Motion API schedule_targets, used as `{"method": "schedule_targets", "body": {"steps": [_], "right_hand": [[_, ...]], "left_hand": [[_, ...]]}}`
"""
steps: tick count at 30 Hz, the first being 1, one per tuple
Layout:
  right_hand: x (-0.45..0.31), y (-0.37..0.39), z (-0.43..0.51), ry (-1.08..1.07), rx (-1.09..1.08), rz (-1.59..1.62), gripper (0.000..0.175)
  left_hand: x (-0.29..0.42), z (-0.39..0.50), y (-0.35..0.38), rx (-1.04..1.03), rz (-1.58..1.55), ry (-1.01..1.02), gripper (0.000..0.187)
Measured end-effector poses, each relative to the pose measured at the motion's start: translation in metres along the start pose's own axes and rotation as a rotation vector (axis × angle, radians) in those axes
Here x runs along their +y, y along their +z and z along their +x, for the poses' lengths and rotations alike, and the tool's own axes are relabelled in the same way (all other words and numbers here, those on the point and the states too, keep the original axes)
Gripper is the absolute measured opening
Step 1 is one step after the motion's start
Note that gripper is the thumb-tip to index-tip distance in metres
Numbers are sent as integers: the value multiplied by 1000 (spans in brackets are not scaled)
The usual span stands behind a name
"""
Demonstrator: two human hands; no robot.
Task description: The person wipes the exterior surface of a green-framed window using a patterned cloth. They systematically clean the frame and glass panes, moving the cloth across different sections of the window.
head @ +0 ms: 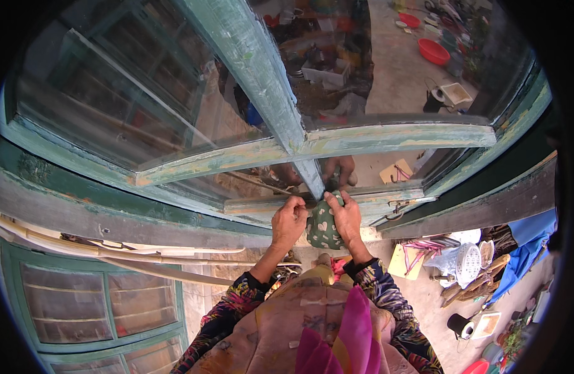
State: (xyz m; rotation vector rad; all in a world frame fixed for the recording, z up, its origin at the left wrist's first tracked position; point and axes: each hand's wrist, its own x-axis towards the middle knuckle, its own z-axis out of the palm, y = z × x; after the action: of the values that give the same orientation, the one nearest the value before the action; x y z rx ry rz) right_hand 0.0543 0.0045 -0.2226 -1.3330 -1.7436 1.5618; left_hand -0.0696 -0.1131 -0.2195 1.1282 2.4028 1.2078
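Note:
A green cloth [325,226] with pale heart-like spots hangs bunched at the foot of the window's vertical bar [310,175]. My right hand [347,216] grips its upper right side, thumb and fingers over the fabric. On the other side, my left hand [288,223] has its fingers curled and pinched at the cloth's left edge; the fingertips' exact hold is partly hidden. Both hands are just in front of the lower rail [263,204] of the green-painted wooden window frame, whose paint is worn. Glass panes [329,84] above mirror the yard.
Bamboo poles [142,257] run along the left below the sill [128,224]. To the right a metal hook latch [396,210] hangs on the frame. Farther down are a yellow board [405,262], a white perforated basket [468,265], firewood [478,280] and a blue tarp [525,255].

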Motion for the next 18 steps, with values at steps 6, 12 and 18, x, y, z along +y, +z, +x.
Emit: {"method": "schedule_targets", "body": {"steps": [6, 12, 18], "right_hand": [[-11, 0, 0, 11, 6, 277, 38], [-85, -45, -31, -394, 294, 767, 26], [-75, -21, -18, -905, 361, 147, 69]], "left_hand": [[-11, -3, -2, -13, -32, -12, 12], [-28, -9, -9, -4, -99, -65, 12], [-33, -15, -6, -64, -66, -99, 11]]}}
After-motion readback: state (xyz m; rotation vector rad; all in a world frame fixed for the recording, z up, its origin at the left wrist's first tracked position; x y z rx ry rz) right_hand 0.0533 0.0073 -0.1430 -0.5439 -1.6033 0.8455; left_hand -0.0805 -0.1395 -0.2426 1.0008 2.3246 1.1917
